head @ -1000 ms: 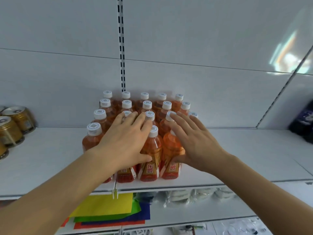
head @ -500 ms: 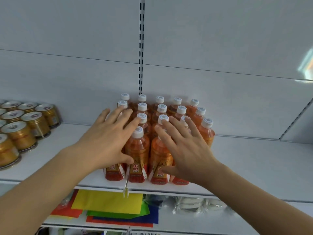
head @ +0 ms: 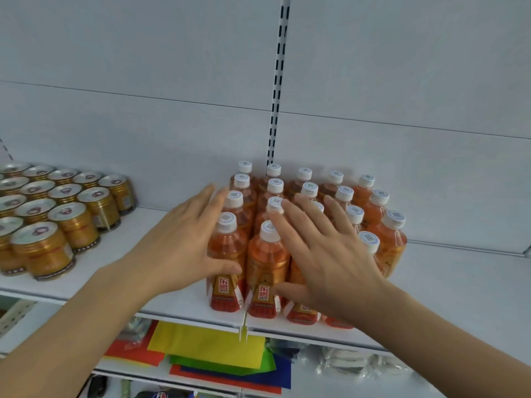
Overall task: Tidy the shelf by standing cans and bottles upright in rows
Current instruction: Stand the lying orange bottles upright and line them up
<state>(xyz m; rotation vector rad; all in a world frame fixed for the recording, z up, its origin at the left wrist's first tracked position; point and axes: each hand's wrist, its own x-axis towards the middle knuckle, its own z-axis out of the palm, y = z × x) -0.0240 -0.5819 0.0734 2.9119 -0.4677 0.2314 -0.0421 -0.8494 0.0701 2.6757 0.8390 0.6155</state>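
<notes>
Several orange drink bottles [head: 268,262] with white caps stand upright in tight rows on the white shelf [head: 138,242]. My left hand [head: 178,248] lies flat against the left side of the block, thumb across the front-left bottle [head: 227,254]. My right hand [head: 324,254] is spread over the front of the block, fingers on the caps and thumb under a front bottle's label. It hides the bottles behind it. Neither hand closes around a bottle. Several gold cans [head: 48,254] stand upright in rows at the left.
Bare shelf surface [head: 459,277] stretches to the right of the bottles. A slotted upright [head: 277,81] runs up the back wall. Below the shelf lie coloured paper sheets [head: 207,349] and clear packets [head: 344,363].
The view has swung left, so the gold cans come into sight. My left hand has slid off the front bottles to the block's left side. My right hand stays spread on the front.
</notes>
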